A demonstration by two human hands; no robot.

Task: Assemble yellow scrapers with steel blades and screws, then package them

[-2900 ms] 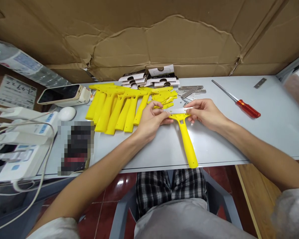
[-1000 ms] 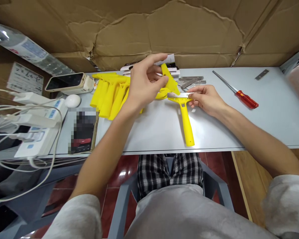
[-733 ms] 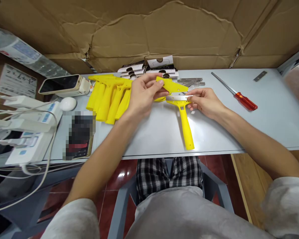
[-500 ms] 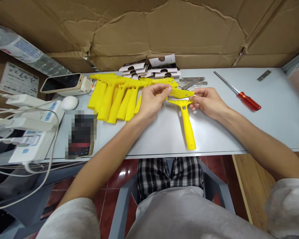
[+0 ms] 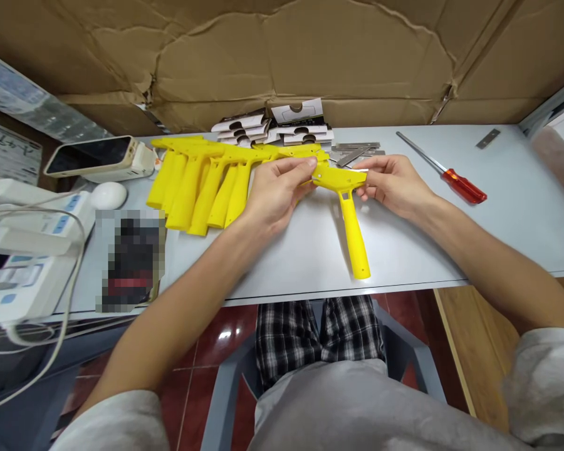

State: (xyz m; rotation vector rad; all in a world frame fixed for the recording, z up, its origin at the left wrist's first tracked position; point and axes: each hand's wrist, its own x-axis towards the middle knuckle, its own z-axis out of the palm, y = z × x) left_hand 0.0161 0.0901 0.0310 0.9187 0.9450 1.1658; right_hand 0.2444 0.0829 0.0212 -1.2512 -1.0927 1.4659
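Between my hands, a yellow scraper handle (image 5: pixel 355 241) lies on the table with its grip toward me. A yellow cover piece (image 5: pixel 337 178) now sits over its wide head, and a thin pale edge shows by its right end. My left hand (image 5: pixel 273 191) is closed, pinching the left end of the cover between thumb and fingers. At the opposite end, my right hand (image 5: pixel 395 183) pinches the cover's right tip. Its fingertips are partly hidden. Several more yellow scraper handles (image 5: pixel 200 194) are lined up left of my left hand.
Metal blades (image 5: pixel 357 152) and small paper boxes (image 5: pixel 301 119) lie behind my hands. A red-handled screwdriver (image 5: pixel 463 186) and a single blade (image 5: pixel 487 138) are at right. To the left are phones (image 5: pixel 91 155), a white mouse (image 5: pixel 109 196) and a power strip (image 5: pixel 47 275) with cables.
The cover piece has come down onto the scraper handle's head, closing the gap seen before. Both hands moved slightly with it, and the view has shifted a little.
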